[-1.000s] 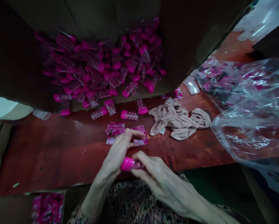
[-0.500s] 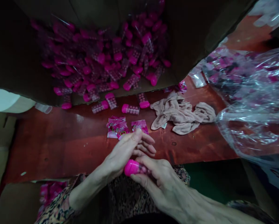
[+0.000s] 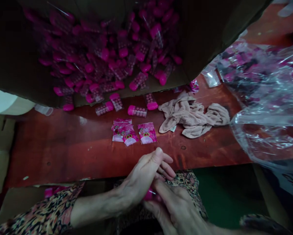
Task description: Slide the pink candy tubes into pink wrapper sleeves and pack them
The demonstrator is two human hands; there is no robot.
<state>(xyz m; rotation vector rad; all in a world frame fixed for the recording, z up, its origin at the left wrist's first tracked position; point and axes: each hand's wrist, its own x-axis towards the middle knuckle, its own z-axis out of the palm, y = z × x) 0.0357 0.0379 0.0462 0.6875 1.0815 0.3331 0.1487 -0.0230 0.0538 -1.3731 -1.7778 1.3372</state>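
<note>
Low in front of me, near the table's front edge, my right hand (image 3: 177, 204) is closed round a small clear bottle with a bright pink cap (image 3: 150, 195). Mostly the cap shows; the fingers cover the rest. My left hand (image 3: 143, 178) lies with its palm against the cap, fingers stretched out and holding nothing. Beyond the hands on the table are a single pink printed packet (image 3: 147, 133) and a small overlapping pile of pink packets (image 3: 130, 134). Several capped bottles of pink balls (image 3: 138, 111) lie behind them.
A large cardboard box (image 3: 210, 36) on its side holds many pink-capped bottles (image 3: 139, 81). A crumpled beige cloth (image 3: 195, 117) lies on the red table (image 3: 63, 147). At right bulges a clear plastic bag (image 3: 269, 130); at left stands a white tub (image 3: 10, 102).
Both hands have moved down and slightly right with the bottle, which is now more covered by the fingers. The packets that the left hand partly hid now show fully.
</note>
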